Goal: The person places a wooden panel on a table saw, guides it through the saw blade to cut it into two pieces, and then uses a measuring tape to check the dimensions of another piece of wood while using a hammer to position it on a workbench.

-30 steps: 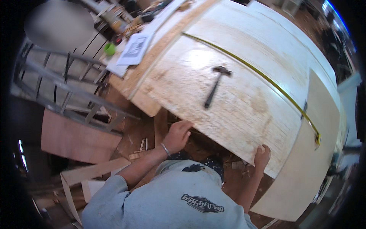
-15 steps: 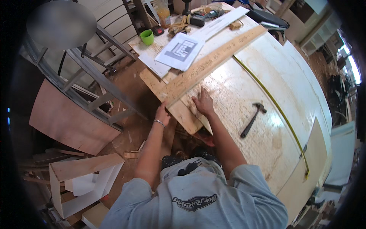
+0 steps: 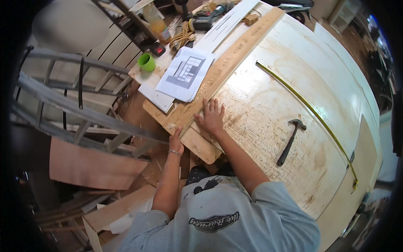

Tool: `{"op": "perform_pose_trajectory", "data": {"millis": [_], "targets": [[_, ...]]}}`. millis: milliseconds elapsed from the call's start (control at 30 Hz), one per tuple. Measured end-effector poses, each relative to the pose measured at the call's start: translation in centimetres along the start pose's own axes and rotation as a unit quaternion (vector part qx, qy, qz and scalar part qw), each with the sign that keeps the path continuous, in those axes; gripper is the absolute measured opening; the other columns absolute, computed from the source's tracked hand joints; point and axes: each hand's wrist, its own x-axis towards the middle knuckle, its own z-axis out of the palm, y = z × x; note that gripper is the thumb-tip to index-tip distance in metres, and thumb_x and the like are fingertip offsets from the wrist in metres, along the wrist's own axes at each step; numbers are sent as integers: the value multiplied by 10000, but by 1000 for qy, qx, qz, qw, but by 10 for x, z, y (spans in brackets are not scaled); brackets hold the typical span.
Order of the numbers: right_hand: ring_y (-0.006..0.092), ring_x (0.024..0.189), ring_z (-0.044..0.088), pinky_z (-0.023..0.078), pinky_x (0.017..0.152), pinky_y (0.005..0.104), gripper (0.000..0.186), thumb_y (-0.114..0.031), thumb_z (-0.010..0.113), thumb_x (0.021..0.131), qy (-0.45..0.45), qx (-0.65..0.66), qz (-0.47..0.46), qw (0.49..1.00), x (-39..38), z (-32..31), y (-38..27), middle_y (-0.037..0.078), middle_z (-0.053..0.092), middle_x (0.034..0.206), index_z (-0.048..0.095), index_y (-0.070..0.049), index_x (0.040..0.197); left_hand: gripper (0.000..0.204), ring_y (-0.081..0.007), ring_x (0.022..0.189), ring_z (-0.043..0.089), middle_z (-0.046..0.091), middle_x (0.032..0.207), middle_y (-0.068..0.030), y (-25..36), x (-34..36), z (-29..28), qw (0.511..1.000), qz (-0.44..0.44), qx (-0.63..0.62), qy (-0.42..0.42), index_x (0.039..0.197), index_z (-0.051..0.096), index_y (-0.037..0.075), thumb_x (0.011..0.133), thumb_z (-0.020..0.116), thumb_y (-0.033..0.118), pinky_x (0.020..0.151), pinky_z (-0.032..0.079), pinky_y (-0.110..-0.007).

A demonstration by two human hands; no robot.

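Note:
My left hand [image 3: 176,142] is closed at the near end of a long wooden plank [image 3: 218,73]; its thumb lies along the edge and its other fingers are largely hidden. Spread flat, my right hand [image 3: 211,117] rests on the worn white tabletop [image 3: 260,109], its fingertips at the plank's long edge. A rounded-corner board piece [image 3: 200,146] sticks out at the table corner beside both hands. On the plank's far side lie printed drawing sheets [image 3: 186,75]. To the right are a claw hammer [image 3: 289,143] with a dark handle and an extended yellow tape measure [image 3: 306,105].
A green cup [image 3: 147,62], a bottle [image 3: 156,25] of orange liquid, coiled cord [image 3: 181,38] and a power tool [image 3: 210,20] crowd the table's far left. A metal ladder [image 3: 84,111] stands left, above a curved pinkish panel [image 3: 94,164]. A thin sheet [image 3: 352,168] covers the right edge.
My right hand has flattened, its fingers now spread and reaching the plank's edge. My left hand stays at the plank's end. The whole view has shifted and turned.

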Motion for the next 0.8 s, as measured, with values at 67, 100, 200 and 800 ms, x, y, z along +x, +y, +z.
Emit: {"op": "perform_pose_trajectory", "data": {"millis": [67,100,200,800], "targets": [[398,1519,120,51,1168,652,858,-629,457,949,-24,-33,2,999,10,2,-8,254,209,1612,162,-152,1598,554,-250,1140,622,609,1273,-132,7,9,-6,1000,-6,-8,-3,1336,503,-8,860,760,111,977,534,-384],[402,1521,112,48,1165,665,859,-657,431,945,-32,-39,13,999,14,0,-9,238,193,1623,144,-186,1603,544,-250,1138,622,610,1277,-122,8,13,-1,999,21,-4,-31,1337,505,-7,869,754,114,978,533,-385],[404,1519,121,64,1170,660,860,-667,426,942,-36,-52,26,998,20,-5,-8,230,190,1627,144,-197,1604,536,-242,1144,617,609,1281,-105,15,12,9,999,-9,0,-33,1340,506,-6,879,746,124,995,520,-378],[244,837,722,543,780,355,172,-113,653,924,358,145,289,876,-300,-123,169,142,738,895,696,-39,1073,464,-240,1052,673,695,1114,-156,75,-88,84,569,-346,529,-526,1332,533,15,1007,590,341,866,534,-350]]}}
